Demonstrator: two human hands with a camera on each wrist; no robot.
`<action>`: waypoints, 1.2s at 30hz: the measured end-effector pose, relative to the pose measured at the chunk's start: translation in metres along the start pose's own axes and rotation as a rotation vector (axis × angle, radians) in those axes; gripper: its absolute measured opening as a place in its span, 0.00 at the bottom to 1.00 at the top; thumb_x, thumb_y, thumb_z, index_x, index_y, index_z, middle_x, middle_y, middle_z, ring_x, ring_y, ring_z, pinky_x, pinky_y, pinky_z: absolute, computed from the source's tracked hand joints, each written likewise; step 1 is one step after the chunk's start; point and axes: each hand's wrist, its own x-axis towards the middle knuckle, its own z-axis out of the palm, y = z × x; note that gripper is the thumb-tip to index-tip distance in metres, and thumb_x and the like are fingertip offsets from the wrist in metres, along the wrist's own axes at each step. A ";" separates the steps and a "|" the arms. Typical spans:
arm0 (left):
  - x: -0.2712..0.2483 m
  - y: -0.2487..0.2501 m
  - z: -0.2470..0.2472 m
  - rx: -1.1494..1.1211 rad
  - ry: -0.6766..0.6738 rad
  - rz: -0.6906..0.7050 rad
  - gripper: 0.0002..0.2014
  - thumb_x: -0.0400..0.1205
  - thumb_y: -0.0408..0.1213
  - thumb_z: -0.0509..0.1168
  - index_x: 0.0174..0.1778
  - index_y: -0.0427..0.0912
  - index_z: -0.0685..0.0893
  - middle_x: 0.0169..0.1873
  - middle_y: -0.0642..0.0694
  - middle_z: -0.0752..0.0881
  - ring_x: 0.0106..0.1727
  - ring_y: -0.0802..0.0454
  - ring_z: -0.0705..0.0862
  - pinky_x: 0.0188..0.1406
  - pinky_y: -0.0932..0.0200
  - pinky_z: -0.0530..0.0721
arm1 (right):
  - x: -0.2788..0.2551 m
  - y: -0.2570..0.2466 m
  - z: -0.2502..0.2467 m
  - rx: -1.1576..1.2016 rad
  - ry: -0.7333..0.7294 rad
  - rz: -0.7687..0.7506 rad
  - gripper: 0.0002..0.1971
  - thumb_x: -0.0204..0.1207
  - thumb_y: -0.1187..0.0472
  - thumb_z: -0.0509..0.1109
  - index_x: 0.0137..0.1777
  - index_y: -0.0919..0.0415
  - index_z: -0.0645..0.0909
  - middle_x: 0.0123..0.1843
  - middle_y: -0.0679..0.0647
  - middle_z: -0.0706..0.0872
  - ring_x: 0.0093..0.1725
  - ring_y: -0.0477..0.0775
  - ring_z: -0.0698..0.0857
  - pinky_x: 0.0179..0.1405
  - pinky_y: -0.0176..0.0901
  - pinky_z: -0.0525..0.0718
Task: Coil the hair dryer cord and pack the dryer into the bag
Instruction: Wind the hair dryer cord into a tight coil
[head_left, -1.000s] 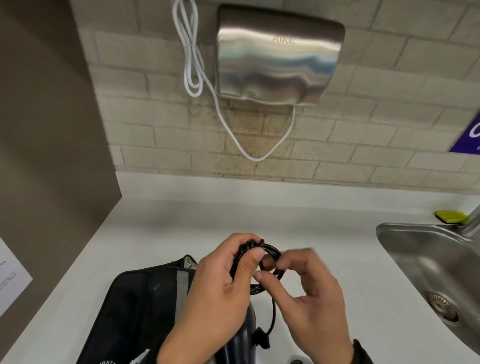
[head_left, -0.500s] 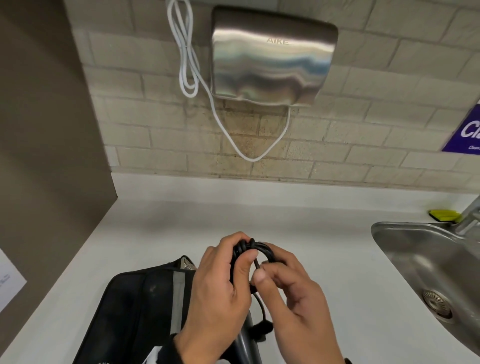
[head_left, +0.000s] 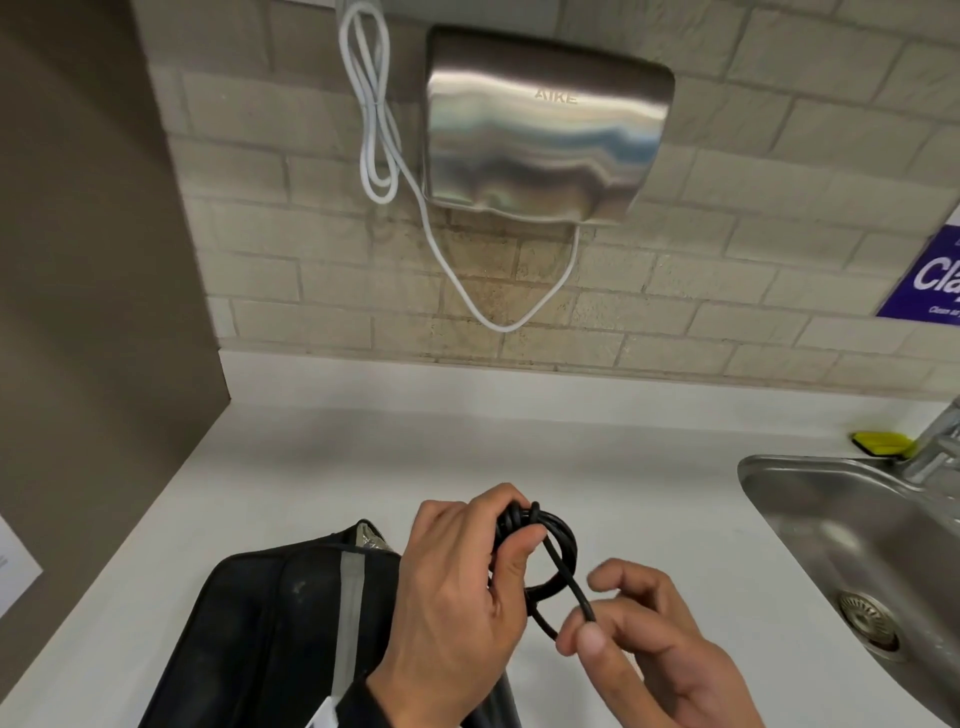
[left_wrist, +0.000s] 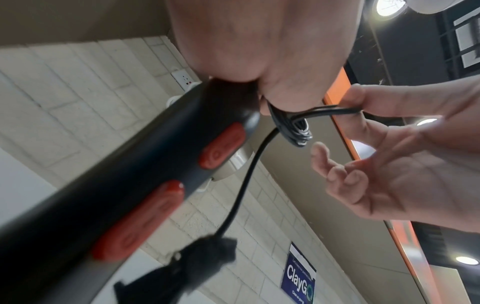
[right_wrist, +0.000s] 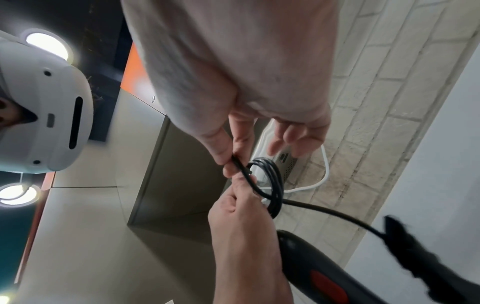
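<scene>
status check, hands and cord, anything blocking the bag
Left hand grips coiled cord and dryer. Right hand pinches loose strand. Bag below, unobstructed.

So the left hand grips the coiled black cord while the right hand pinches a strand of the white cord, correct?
Not quite. The left hand does grip the coiled black cord, but the right hand pinches a strand of that same black cord, as the head view shows. The white cord hangs untouched on the wall.

Two hands (head_left: 457, 592), one cord (head_left: 550, 551), one hair dryer (left_wrist: 124, 185), one bag (head_left: 260, 634), one sink (head_left: 852, 525)
</scene>
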 end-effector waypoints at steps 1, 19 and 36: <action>0.001 0.000 0.000 0.003 0.005 -0.001 0.13 0.89 0.48 0.52 0.54 0.45 0.77 0.43 0.56 0.79 0.41 0.57 0.75 0.45 0.65 0.75 | 0.000 -0.001 -0.003 0.027 0.002 -0.026 0.20 0.71 0.27 0.65 0.33 0.38 0.88 0.40 0.59 0.87 0.46 0.40 0.81 0.46 0.29 0.81; 0.007 -0.005 -0.007 -0.118 -0.101 -0.180 0.14 0.84 0.61 0.54 0.53 0.60 0.80 0.45 0.66 0.83 0.45 0.65 0.81 0.47 0.70 0.77 | 0.041 -0.023 -0.035 1.263 -0.169 0.378 0.19 0.86 0.54 0.65 0.56 0.74 0.78 0.32 0.57 0.66 0.26 0.48 0.71 0.28 0.39 0.74; 0.008 -0.013 -0.016 -0.112 -0.087 -0.243 0.09 0.81 0.55 0.61 0.53 0.61 0.80 0.47 0.79 0.81 0.42 0.56 0.85 0.42 0.62 0.81 | 0.030 0.008 -0.029 0.198 -0.223 0.242 0.27 0.53 0.32 0.83 0.46 0.51 0.89 0.26 0.52 0.80 0.29 0.47 0.77 0.35 0.36 0.78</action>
